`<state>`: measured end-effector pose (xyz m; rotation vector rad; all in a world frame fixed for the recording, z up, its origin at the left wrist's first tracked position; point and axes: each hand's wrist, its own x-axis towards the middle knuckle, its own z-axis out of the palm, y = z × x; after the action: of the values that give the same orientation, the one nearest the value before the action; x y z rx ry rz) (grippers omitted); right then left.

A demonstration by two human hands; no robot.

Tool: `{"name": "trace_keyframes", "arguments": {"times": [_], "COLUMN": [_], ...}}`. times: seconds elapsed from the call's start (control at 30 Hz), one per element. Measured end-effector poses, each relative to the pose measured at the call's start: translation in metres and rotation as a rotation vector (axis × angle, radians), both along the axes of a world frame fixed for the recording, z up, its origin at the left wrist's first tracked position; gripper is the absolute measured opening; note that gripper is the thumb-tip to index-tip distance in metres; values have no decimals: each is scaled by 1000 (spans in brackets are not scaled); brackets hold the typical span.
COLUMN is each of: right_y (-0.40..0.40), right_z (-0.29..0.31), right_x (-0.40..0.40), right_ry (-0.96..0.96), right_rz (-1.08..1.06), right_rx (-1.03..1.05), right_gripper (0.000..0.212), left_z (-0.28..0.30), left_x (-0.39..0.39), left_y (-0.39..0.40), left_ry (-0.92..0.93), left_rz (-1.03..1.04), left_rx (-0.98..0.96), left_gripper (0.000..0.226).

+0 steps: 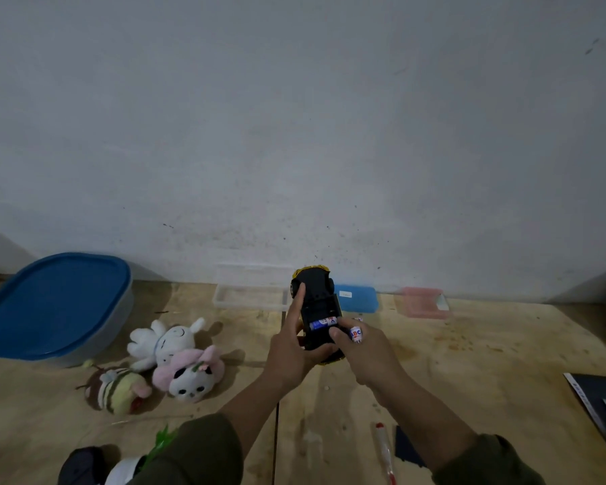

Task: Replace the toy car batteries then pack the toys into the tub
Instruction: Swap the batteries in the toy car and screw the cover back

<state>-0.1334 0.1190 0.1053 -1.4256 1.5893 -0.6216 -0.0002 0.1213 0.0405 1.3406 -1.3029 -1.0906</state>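
Our left hand (291, 348) grips the upturned black-and-yellow plastic toy car (317, 309) above the wooden table (469, 362), one blue-white battery (323, 323) lying in its bay. Our right hand (368, 351) pinches a second white battery (356, 334) beside the bay. The blue-lidded clear tub (55, 306) sits far left, lid on, near three plush toys (161, 362).

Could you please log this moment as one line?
left hand: holds upturned toy car | right hand: holds battery | compartment: open | tub: lidded
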Motion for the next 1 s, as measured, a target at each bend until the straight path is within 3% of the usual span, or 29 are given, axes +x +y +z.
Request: {"name": "trace_keyframes", "arguments": {"times": [0.13, 0.23, 0.33, 0.4, 0.53, 0.6, 0.8, 0.93, 1.0], "right_y": [0, 1, 2, 3, -1, -1, 3, 7, 8], "right_z": [-4, 0, 1, 1, 1, 4, 1, 0, -2], "right_x": [7, 11, 9, 5, -5, -6, 5, 19, 25], "right_ry": [-87, -315, -504, -435, 75, 165, 293, 161, 39], "right_rz": [-59, -217, -246, -150, 143, 185, 199, 147, 80], "right_rx": [80, 274, 348, 261, -161, -229, -354, -351, -296], "right_gripper": [30, 14, 10, 6, 27, 24, 16, 6, 14], "left_z": [2, 1, 2, 5, 13, 14, 11, 9, 8], "left_x": [3, 10, 21, 28, 37, 38, 41, 42, 42], "left_y": [4, 8, 8, 8, 5, 4, 4, 7, 10], "left_ry": [-46, -71, -20, 36, 110, 123, 115, 94, 90], "left_rz": [-23, -83, -135, -168, -321, -387, -419, -454, -461], "left_rx": [-26, -2, 39, 68, 97, 115, 148, 186, 199], "left_gripper": [106, 108, 109, 110, 108, 107, 108, 109, 112]}}
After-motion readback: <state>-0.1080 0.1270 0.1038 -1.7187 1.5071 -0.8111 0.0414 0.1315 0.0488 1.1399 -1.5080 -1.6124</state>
